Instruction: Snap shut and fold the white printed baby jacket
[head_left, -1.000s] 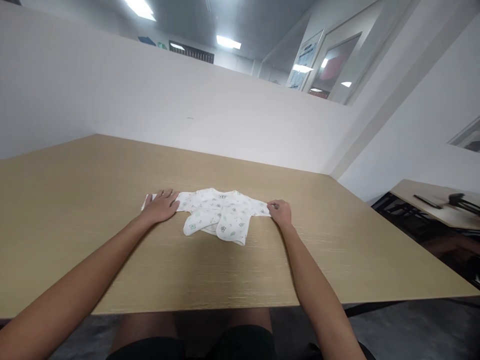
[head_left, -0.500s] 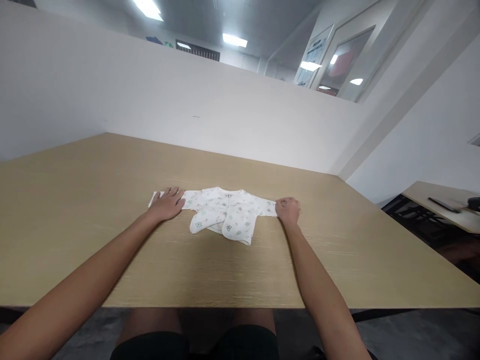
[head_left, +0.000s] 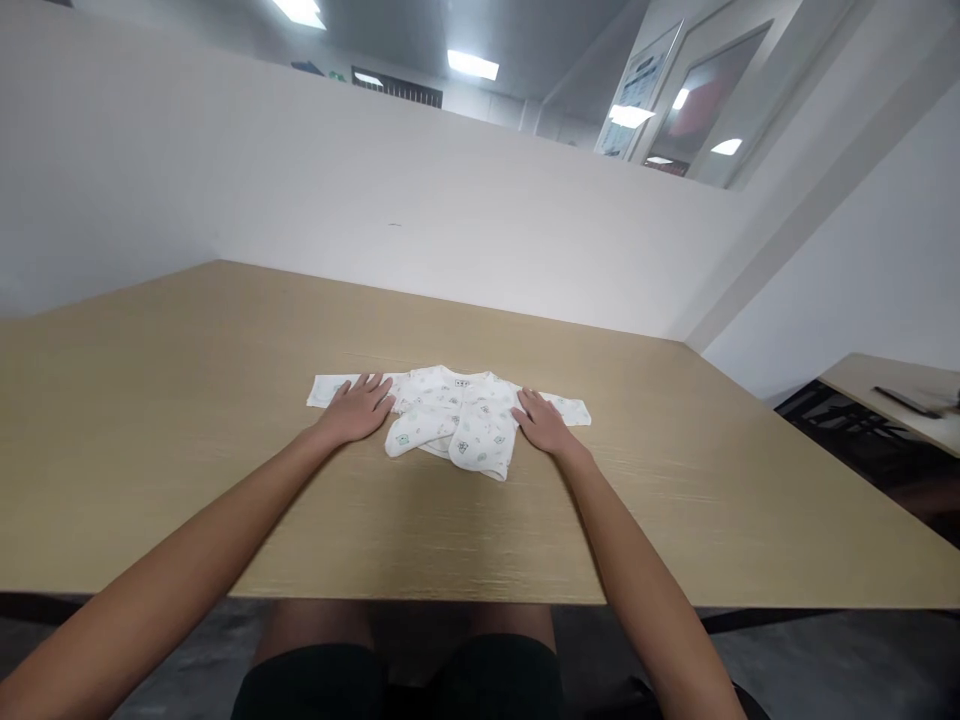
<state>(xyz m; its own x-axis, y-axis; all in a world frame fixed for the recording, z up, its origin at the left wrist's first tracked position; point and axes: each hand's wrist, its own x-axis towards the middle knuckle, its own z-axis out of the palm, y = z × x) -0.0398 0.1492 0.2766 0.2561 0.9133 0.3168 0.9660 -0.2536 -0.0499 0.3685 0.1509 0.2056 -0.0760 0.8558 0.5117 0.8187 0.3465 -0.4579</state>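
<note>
A small white baby garment (head_left: 454, 412) with a green and grey print lies spread on the wooden table (head_left: 225, 420), sleeves out to both sides and its lower part bunched toward me. My left hand (head_left: 358, 408) rests flat and open on the left sleeve near the body. On the right sleeve, close to the body, my right hand (head_left: 541, 420) lies flat with its fingers stretched out. The sleeve ends stick out beyond both hands.
A white partition wall (head_left: 375, 220) runs along the table's far edge. A second table (head_left: 892, 395) with a dark object on it stands at the right, dark chairs below it. My legs show under the near table edge.
My right hand let go of the right sleeve end, opened, and slid left onto the sleeve beside the body. My left hand shifted slightly right along the left sleeve.
</note>
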